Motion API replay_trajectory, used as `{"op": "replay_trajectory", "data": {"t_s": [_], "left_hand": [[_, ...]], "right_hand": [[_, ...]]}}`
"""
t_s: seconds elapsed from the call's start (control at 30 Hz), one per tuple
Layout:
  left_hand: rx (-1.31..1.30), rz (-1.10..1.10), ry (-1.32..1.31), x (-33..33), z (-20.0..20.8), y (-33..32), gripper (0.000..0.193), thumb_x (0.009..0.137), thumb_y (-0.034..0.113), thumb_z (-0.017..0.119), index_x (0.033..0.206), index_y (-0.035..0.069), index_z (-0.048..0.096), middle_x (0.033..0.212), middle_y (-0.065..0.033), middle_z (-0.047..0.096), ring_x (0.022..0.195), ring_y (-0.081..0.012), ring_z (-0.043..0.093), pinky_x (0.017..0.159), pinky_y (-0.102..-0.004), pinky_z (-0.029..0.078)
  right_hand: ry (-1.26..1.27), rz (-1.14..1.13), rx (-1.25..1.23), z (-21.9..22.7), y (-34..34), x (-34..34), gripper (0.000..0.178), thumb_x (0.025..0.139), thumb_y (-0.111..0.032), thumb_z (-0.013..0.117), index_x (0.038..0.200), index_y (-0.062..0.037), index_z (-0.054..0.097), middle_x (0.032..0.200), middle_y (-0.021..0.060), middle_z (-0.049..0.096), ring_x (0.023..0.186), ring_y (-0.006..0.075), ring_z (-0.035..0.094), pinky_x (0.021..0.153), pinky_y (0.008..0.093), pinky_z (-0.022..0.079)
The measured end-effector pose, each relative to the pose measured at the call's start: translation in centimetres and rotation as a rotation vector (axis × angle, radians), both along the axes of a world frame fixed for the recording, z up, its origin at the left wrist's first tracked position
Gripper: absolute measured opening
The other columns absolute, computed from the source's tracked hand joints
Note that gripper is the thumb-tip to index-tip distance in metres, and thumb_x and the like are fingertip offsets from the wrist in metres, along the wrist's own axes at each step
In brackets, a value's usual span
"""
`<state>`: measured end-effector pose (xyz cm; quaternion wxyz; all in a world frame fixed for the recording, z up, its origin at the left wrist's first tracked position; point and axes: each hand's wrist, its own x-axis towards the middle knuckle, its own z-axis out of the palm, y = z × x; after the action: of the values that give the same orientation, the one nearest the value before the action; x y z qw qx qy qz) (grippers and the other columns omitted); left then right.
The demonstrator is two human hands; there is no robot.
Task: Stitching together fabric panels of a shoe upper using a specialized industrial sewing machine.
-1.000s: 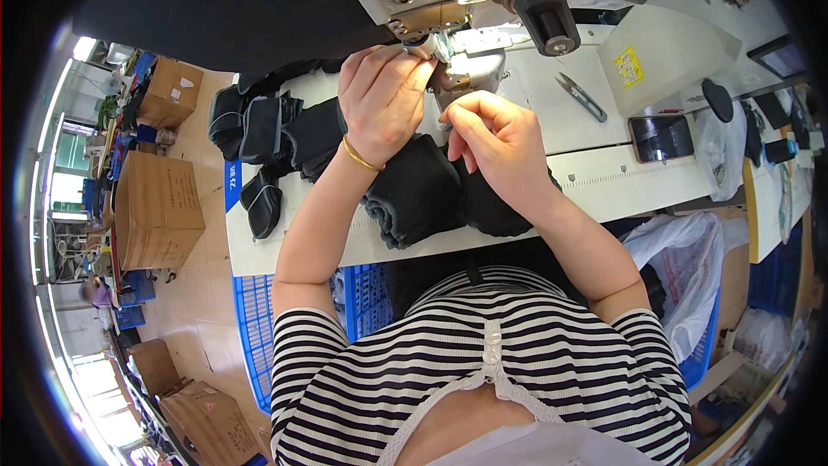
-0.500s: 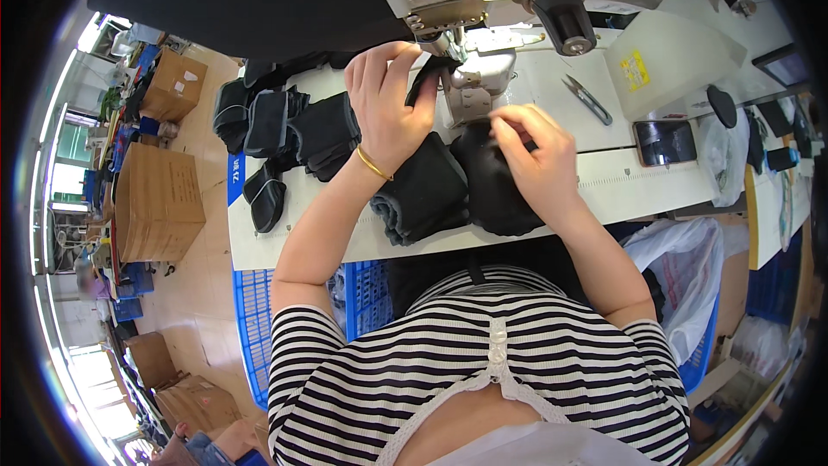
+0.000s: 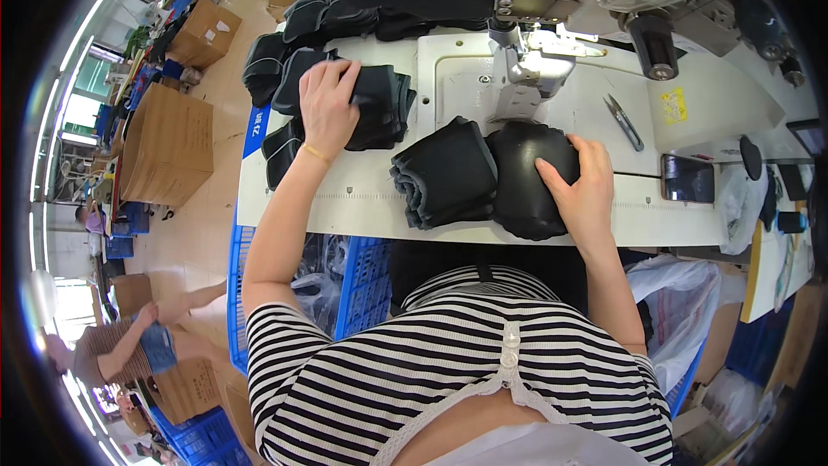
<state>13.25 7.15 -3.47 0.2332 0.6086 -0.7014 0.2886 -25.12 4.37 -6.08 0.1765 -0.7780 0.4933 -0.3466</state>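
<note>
My left hand (image 3: pixel 328 110) lies on the dark fabric stacks at the left of the table, fingers stretched over the edge of a stack of black cut pieces (image 3: pixel 378 108). Whether a loose piece is under its fingertips is hidden. At the near middle, my right hand (image 3: pixel 588 194) grips the right side of a rounded, shiny black stack of pieces (image 3: pixel 530 181), thumb on top and fingers round the edge. Touching that stack on its left is a folded black fabric stack (image 3: pixel 450 174) with grey edges. Behind both stands the sewing machine (image 3: pixel 526 78), nothing black under its needle.
Thread snips (image 3: pixel 623 122) and a phone (image 3: pixel 687 179) lie on the right of the table. Tied black bundles (image 3: pixel 263 69) sit at its far left. Blue baskets (image 3: pixel 364 280) stand under the front edge. Cardboard boxes (image 3: pixel 172 142) and a person (image 3: pixel 129 349) are off to the left.
My left hand has left the needle area, where it held a black piece, and moved left onto the stacks. My right hand has come down onto the shiny stack. The view has shifted.
</note>
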Motion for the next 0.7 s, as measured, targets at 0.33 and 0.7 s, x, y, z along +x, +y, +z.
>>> {"op": "replay_trajectory", "data": {"t_s": [0.33,0.7], "left_hand": [[0.237,-0.123,0.294,-4.7,1.1,4.8,0.043,0.078,-0.006,0.057,0.12,0.003,0.063,0.114,-0.0138,0.064,0.108,-0.0325,0.059,0.096,-0.041,0.045],[0.182,-0.182,0.535,-14.7,-2.0,2.8,0.028,0.079,0.012,0.075,0.104,0.0,0.069,0.103,-0.0113,0.064,0.094,-0.0287,0.06,0.086,-0.0393,0.047]], "right_hand": [[0.195,-0.079,-0.323,0.5,0.7,0.2,0.051,0.077,-0.028,0.08,0.115,0.0013,0.063,0.106,0.011,0.057,0.1,0.0289,0.055,0.087,0.0404,0.042],[0.064,-0.03,-0.314,-0.3,0.8,0.1,0.018,0.086,-0.008,0.069,0.101,0.0003,0.062,0.089,0.0114,0.06,0.084,0.029,0.059,0.078,0.039,0.044]]}}
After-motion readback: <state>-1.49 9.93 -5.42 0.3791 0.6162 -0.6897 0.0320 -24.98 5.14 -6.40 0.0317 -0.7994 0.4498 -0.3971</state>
